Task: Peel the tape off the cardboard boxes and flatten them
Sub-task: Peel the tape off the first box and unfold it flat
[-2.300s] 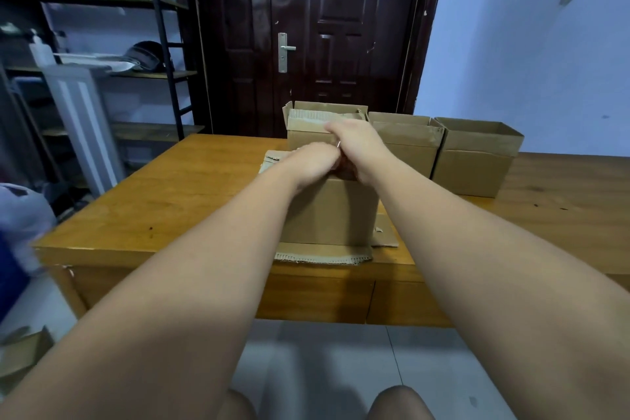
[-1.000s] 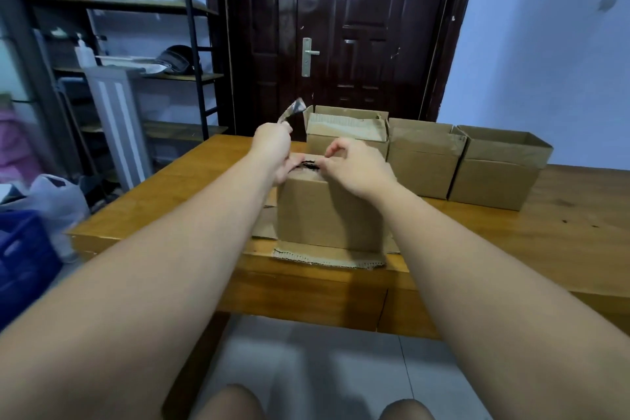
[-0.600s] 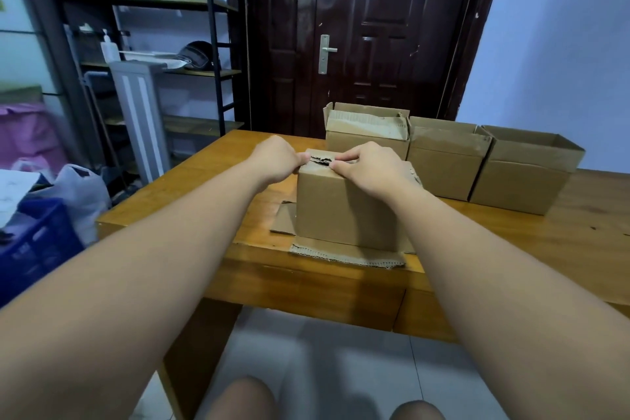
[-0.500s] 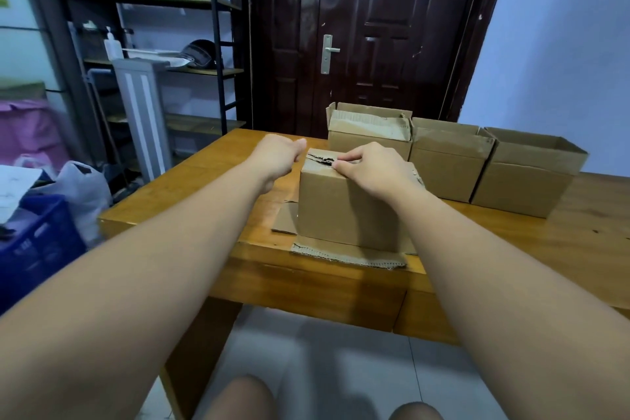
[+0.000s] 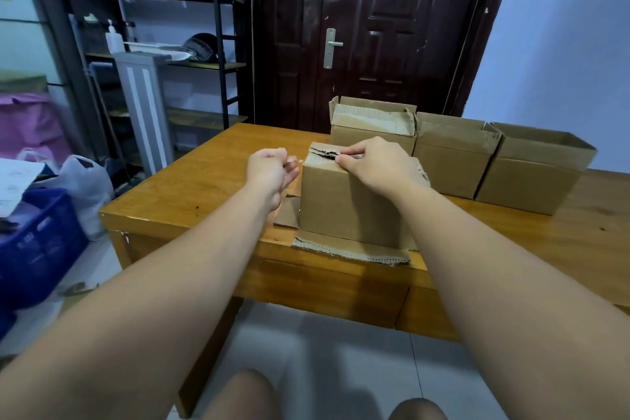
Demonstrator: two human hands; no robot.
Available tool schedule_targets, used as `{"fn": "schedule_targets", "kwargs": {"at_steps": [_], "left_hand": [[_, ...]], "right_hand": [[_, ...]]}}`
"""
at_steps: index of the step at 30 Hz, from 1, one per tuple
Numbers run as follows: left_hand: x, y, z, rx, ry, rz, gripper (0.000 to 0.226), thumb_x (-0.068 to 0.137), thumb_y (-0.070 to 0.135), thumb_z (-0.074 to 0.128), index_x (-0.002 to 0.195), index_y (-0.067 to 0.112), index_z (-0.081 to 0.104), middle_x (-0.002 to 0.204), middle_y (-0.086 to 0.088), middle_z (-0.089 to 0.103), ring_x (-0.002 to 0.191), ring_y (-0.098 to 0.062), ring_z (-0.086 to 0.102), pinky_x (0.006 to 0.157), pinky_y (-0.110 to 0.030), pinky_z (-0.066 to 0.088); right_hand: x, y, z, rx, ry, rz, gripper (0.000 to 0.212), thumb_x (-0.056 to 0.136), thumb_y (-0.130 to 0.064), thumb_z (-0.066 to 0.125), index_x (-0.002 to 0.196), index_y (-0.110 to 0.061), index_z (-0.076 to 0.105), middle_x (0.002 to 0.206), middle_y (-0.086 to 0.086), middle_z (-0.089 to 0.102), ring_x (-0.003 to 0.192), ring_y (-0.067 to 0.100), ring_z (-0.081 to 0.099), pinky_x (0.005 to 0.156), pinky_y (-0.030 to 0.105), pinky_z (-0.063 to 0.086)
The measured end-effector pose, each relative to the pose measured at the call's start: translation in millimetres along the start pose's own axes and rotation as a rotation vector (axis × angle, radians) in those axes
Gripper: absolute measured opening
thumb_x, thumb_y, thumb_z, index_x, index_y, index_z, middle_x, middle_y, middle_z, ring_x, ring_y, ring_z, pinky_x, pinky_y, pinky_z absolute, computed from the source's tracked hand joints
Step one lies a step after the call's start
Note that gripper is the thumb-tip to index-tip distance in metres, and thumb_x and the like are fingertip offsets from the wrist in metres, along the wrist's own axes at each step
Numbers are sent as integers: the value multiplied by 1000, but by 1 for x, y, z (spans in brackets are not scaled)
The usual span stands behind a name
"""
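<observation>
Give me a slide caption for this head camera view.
Right hand grips the near cardboard box on the wooden table while left hand pinches a tape strip.

Soft, even indoor light, rather dim. Bright glare patches sit on the glossy door (image 5: 375, 27). Wide-angle distortion bows the shelf rack (image 5: 215, 44); the blue crate (image 5: 37, 242) at left is smeared.
</observation>
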State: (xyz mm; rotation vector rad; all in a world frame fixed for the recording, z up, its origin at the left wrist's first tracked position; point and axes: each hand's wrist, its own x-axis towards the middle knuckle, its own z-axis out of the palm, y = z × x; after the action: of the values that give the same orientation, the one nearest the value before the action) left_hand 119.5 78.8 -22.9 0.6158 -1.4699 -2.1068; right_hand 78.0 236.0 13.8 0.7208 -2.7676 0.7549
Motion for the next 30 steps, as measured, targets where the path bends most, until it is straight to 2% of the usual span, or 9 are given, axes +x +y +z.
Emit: {"fn": "schedule_targets", "kwargs": {"at_steps": [2,5,8,12,16,20,23,25,30], "left_hand": [[-3,1,3,-8,-6,-28,24,100,10,43,121,7,55,94,-7,67,62,-6,51,62,-19,52],[-3,3,4,-4,33,-70,29,100,10,42,123,13,58,81,0,67,55,-5,43,52,-17,40],[-2,-2,3,-69,70,-93,27,97,9,45,117,14,62,71,4,61,60,-6,48,61,-20,44],[-1,-8,-4,-238,129,-68,21,93,9,57,113,12,64,97,-1,68,100,-15,62,94,-30,51],[-3,-5,-9,-444,40,-83,24,94,-1,52,117,3,59,97,-12,64,85,-15,65,81,-27,57],[-8,-4,-4,-374,26,-107,17,89,9,63,105,2,65,94,-6,66,76,-8,59,77,-20,56],[-10,-8,-3,-280,-34,-154,9,89,11,64,93,4,66,91,-5,67,75,-8,56,72,-18,55],[-11,-11,-2,-214,-36,-145,8,90,11,62,89,5,66,89,-6,66,83,-11,59,82,-23,55],[-15,-14,1,-108,-91,26,20,94,9,56,113,10,61,107,-8,65,101,-17,62,94,-36,52]], "right_hand": [[1,0,1,-9,6,-7,34,94,-49,51,121,-36,65,118,-3,66,94,15,55,79,34,54],[1,1,1,-22,12,-11,33,95,-49,50,121,-36,65,116,-4,67,88,12,51,72,31,51],[1,2,1,-23,13,-11,33,95,-48,49,122,-37,65,116,-4,67,88,11,49,68,29,47],[2,3,2,-26,16,-17,34,95,-49,49,122,-36,64,117,-4,67,87,11,49,69,29,48],[1,2,2,-36,19,-26,34,95,-48,48,123,-35,64,118,-4,67,90,11,51,70,29,48],[0,2,1,-26,27,-25,34,96,-47,48,123,-35,64,118,-3,67,91,12,52,72,29,49],[-1,2,1,-37,28,-26,35,96,-47,48,125,-34,63,118,-3,66,87,10,48,65,26,44],[-1,2,2,-50,33,-28,35,96,-48,47,125,-35,63,119,-3,66,87,10,48,61,25,42],[1,2,3,-50,38,-30,34,96,-47,47,124,-35,64,119,-3,67,86,10,48,65,26,44]]}}
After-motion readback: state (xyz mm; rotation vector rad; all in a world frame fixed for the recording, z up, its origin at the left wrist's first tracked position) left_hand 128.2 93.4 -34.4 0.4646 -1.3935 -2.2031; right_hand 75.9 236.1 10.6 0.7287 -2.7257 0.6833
